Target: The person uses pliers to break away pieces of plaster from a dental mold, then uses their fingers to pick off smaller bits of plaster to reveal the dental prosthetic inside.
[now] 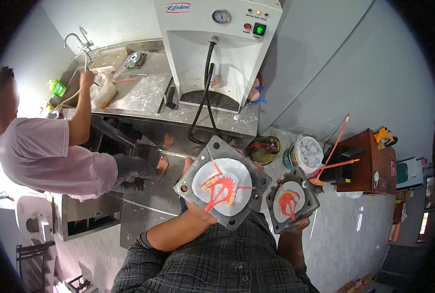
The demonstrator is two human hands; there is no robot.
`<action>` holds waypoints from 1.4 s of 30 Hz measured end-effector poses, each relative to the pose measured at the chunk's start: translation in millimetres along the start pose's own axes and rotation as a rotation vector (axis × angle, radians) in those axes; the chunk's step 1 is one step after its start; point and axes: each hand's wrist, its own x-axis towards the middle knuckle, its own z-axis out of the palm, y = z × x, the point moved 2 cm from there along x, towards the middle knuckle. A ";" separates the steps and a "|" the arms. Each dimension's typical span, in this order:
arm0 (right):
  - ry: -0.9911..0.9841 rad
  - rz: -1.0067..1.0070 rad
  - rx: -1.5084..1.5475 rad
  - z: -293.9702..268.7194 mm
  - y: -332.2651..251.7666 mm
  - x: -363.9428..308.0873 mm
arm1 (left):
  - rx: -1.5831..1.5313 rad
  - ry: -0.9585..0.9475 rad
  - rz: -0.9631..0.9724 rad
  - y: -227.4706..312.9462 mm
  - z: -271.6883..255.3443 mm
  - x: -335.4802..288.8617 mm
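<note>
My left hand grips a grey metal denture flask half from below and the side, its plaster face turned up. Set in the white plaster is a wax denture with a row of teeth and red wax strips running out to the edge. Lower and to the right, my right hand holds a second denture flask half, tilted. Its plaster carries a reddish denture-shaped area with red strips. The two halves are apart. Fingers under both are mostly hidden.
Ahead, a white machine with gauge and black hoses stands on a metal counter. At left, a person in a pink shirt works at the sink. A white bucket, a dark container and a brown cabinet stand right.
</note>
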 end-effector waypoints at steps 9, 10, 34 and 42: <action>-0.053 -0.132 0.041 3.5 -4.2 2.0 | -0.045 -0.336 -0.099 -0.4 2.3 6.1; -0.045 -0.109 0.058 4.3 -3.1 2.5 | 0.030 -0.236 -0.067 1.0 0.3 6.8; 0.151 0.115 0.163 -5.6 3.5 -8.8 | 0.136 -0.449 -0.014 16.9 -7.5 9.1; 0.163 0.141 0.200 -2.2 11.4 -10.5 | 0.297 -0.342 0.109 21.9 4.2 4.1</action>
